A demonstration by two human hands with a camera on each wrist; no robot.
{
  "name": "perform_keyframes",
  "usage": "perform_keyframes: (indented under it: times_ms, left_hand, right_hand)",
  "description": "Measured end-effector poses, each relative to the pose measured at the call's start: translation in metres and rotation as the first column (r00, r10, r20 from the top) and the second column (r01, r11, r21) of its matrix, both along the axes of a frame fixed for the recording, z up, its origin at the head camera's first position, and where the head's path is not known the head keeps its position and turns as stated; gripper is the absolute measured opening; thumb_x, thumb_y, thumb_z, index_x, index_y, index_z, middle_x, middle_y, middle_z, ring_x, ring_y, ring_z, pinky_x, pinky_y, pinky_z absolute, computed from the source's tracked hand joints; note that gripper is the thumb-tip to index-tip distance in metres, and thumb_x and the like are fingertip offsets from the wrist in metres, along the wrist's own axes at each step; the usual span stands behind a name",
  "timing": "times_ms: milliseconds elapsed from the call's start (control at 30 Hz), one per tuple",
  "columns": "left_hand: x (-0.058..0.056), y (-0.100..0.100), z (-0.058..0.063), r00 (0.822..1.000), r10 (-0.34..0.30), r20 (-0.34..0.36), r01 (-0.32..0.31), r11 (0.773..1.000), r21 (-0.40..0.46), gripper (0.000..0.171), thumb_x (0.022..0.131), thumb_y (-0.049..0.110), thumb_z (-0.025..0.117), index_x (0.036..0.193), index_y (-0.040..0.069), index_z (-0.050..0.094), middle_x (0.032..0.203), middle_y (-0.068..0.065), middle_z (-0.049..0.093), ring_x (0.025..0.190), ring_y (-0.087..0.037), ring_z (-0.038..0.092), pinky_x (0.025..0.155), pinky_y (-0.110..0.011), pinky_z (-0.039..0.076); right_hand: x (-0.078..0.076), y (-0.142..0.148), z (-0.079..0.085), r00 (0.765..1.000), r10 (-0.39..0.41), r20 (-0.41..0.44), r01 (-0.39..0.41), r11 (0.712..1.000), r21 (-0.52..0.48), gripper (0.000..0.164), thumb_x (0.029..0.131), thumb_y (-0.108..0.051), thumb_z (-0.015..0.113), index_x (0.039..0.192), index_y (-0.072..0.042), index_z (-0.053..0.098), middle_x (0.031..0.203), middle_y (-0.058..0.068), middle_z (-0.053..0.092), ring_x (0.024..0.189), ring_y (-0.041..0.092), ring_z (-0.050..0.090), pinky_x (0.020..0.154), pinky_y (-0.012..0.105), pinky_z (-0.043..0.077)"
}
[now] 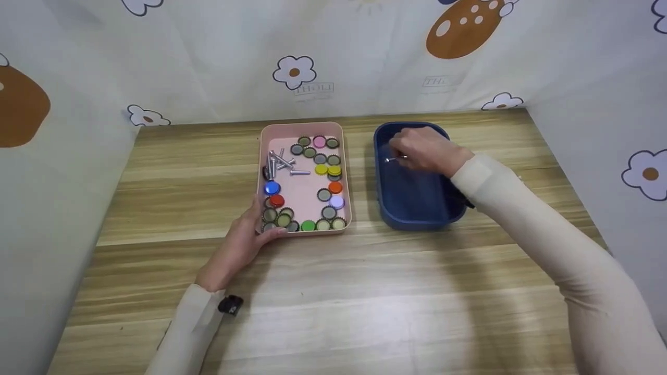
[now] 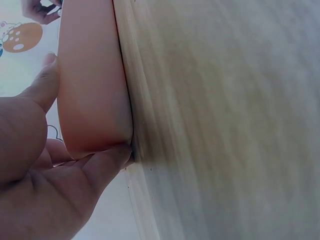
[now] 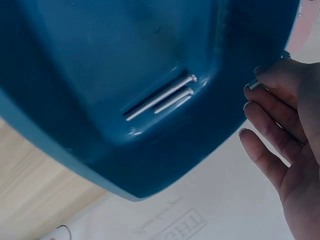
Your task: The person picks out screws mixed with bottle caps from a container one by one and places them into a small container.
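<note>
My left hand (image 1: 239, 245) grips the near left corner of a pink tray (image 1: 302, 200), its thumb over the front rim and its fingers along the left wall. Inside the tray, a small heap of silver bolts (image 1: 282, 160) lies by the left wall, with many bottle caps (image 1: 308, 225) around the edges. Over the far part of a dark blue box (image 1: 417, 203), my right hand (image 1: 424, 148) pinches a silver bolt (image 3: 254, 85) between thumb and index finger. Two bolts (image 3: 172, 101) rest side by side on the box floor in the right wrist view.
The tray and box stand apart on a wood-grain table (image 1: 338, 291). A pale patterned cloth (image 1: 229, 57) hangs behind the table and along both sides. A small black device (image 1: 230, 305) is at the left wrist.
</note>
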State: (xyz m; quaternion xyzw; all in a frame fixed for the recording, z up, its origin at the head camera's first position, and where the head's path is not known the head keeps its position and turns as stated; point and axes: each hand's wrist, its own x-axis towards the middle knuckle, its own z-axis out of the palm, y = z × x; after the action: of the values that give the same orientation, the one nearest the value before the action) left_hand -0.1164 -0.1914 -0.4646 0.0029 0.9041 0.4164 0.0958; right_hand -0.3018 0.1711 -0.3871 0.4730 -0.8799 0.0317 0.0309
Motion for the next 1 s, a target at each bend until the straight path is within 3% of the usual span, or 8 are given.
perform_keyframes:
  times_ms: [367,600,1000]
  left_hand:
    - [0.001,-0.001,-0.001,1.000,0.008,0.001,-0.008,1.000,0.006,0.104,0.093,0.033,0.071,0.162,0.017,-0.005,0.167,-0.015,0.021,0.153,-0.032,0.027,0.126,-0.050,0.021]
    - [0.001,-0.002,-0.001,1.000,0.000,-0.022,0.000,1.000,-0.007,0.102,0.094,0.029,0.071,0.162,0.014,-0.003,0.164,-0.018,0.028,0.151,-0.032,0.032,0.126,-0.052,0.023]
    - [0.000,-0.001,0.001,1.000,0.003,0.019,-0.003,1.000,-0.008,0.101,0.094,0.033,0.070,0.162,0.015,-0.002,0.167,-0.016,0.021,0.154,-0.031,0.025,0.126,-0.050,0.020]
  right_hand:
    - [-0.007,0.008,-0.010,0.997,-0.070,0.031,0.069,0.996,0.048,0.008,0.081,-0.005,0.075,0.088,-0.004,0.072,0.085,0.013,0.070,0.083,0.034,0.067,0.071,0.050,0.057]
    - [-0.010,0.009,-0.014,0.996,-0.084,0.009,0.084,0.996,0.022,0.007,0.081,-0.004,0.075,0.088,-0.002,0.074,0.085,0.015,0.070,0.083,0.035,0.067,0.073,0.050,0.058]
    - [-0.017,0.008,-0.018,0.990,-0.137,0.022,0.135,0.988,0.072,0.005,0.083,-0.007,0.073,0.084,-0.002,0.073,0.083,0.015,0.072,0.077,0.034,0.069,0.069,0.050,0.059]
